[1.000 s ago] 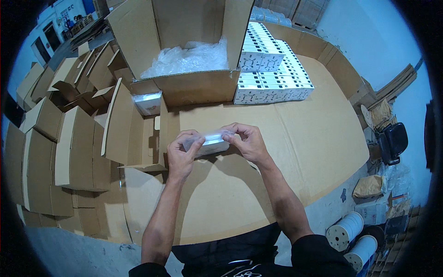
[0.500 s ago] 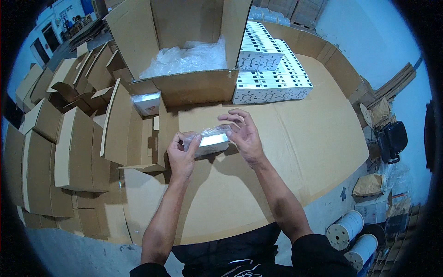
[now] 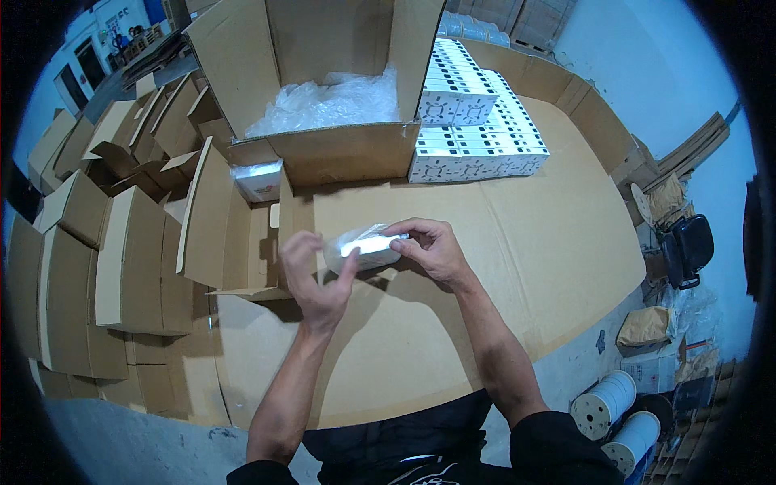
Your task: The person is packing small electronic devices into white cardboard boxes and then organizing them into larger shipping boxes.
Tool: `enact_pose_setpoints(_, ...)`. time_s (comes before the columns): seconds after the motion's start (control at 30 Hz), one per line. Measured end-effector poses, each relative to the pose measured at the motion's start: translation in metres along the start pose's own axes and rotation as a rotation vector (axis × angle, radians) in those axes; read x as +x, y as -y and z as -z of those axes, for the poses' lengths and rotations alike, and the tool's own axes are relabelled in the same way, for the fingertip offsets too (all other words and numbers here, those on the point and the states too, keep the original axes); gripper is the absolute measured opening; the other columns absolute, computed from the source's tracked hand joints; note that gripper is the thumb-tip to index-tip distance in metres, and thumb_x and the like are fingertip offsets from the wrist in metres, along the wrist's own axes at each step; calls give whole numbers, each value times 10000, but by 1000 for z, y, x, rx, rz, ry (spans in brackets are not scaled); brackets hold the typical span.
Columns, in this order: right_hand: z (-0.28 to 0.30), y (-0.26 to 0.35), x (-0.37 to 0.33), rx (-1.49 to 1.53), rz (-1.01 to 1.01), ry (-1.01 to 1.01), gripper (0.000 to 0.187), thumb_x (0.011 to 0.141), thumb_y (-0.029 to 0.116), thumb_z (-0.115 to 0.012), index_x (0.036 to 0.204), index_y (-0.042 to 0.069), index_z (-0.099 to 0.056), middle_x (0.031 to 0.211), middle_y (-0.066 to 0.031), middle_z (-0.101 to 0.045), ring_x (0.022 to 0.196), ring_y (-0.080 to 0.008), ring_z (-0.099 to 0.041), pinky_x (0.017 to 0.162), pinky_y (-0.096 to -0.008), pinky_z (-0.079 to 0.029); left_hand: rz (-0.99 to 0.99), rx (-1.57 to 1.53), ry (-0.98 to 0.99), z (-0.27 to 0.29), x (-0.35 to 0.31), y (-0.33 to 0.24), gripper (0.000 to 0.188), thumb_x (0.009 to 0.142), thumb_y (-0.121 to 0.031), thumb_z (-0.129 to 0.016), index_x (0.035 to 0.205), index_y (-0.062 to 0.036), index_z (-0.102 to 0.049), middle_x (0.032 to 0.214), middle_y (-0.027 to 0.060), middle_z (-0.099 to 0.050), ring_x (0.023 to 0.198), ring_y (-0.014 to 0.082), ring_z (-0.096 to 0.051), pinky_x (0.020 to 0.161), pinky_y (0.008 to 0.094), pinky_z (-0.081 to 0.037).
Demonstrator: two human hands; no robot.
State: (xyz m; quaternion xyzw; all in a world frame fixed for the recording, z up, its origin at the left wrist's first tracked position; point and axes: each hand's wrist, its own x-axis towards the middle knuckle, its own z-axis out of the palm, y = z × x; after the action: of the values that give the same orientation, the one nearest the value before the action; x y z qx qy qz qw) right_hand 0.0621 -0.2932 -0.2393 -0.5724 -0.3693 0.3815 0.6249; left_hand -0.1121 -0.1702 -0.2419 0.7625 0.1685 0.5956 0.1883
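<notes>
A small white box [image 3: 377,257] partly wrapped in clear plastic is held above the cardboard-covered table in front of me. My right hand [image 3: 432,252] grips its right end between thumb and fingers. At the other end, my left hand [image 3: 317,279] has its fingers spread away from the box, its thumb at the near left edge; the fingers are slightly blurred. The clear plastic bag [image 3: 338,246] bulges at the box's left end. Just left of my hands stands an open carton [image 3: 234,242] with another plastic-wrapped white box [image 3: 259,182] at its far end.
Behind my hands a large open carton [image 3: 347,158] holds crumpled clear plastic bags [image 3: 331,101]. Stacked white boxes [image 3: 477,153] stand to its right. Several open cartons [image 3: 129,259] crowd the left side. Cable reels [image 3: 605,402] and a black chair [image 3: 687,246] are at the right.
My left fingers have let go of the wrapped end and spread apart. My right hand, open before, has closed on the box's right end.
</notes>
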Motion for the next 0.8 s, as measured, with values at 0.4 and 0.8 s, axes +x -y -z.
enact_pose_setpoints(0.4,0,-3,3,-58,82,22,225,917,82,-735,1127,1,-736,1057,-71,-736,960,-125,-663,783,-268,-573,-96,-113,412,2,2,1,262,807,28,-756,1061,-4,-702,1078,110,-707,1056,302,-669,927,422,-561)
enact_pose_setpoints(0.8,-2,21,-1,-437,247,9,320,891,71,-730,1211,58,-728,1119,-85,-743,1040,-193,-646,901,-352,-553,591,-514,463,2,-4,14,335,841,-11,-796,1148,-3,-660,1094,83,-717,1042,164,-679,908,307,-561)
